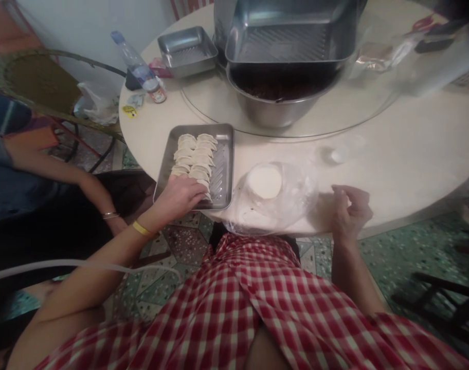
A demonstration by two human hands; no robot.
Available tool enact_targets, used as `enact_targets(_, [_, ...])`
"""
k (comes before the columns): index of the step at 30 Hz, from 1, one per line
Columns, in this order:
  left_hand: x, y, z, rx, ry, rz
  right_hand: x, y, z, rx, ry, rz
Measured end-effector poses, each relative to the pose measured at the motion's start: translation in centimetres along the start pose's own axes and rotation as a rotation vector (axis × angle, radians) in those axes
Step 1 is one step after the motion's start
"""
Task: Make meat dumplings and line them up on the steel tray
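My left hand (180, 198) reaches into a steel tray (226, 169) at the table's near edge, its fingers closed on a folded dumpling (208, 196) at the near end of the rows. Two rows of pale dumplings (196, 156) fill the tray's left part. My right hand (350, 210) rests on the table with its fingers loosely curled and nothing visible in them. Between my hands lies a clear plastic bag (296, 198) holding a stack of round white wrappers (264, 181).
A large steel bowl (276, 110) of dark filling stands on a glass turntable, with a steel tray (288, 36) across it. A small steel tray (187, 49) and a water bottle (140, 69) lie at the back left. Another person's arm (65, 177) is at the left.
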State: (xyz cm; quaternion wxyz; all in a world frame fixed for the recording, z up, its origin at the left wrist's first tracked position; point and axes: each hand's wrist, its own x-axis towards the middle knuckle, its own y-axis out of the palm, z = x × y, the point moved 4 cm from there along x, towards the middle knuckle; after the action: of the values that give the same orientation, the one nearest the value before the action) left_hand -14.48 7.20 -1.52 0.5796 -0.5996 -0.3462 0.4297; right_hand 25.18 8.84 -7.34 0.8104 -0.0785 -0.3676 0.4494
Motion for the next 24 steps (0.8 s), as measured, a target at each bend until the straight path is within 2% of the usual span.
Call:
enact_targets(9, [0.5, -0.1, -0.5, 0.001, 0.094, -0.016, 0.1, 0.0, 0.0, 0.013, 0.042, 0.024])
enact_targets(13, [1.0, 0.1, -0.8, -0.011, 0.185, 0.009, 0.2, 0.1, -0.1, 0.031, 0.031, 0.017])
enact_targets(19, [1.4, -0.4, -1.2, -0.009, 0.213, 0.043, 0.2, 0.1, -0.4, 0.028, 0.072, 0.020])
enact_targets(24, [2.1, -0.7, -2.1, -0.070, 0.288, 0.087, 0.2, 0.1, -0.4, 0.047, 0.079, 0.009])
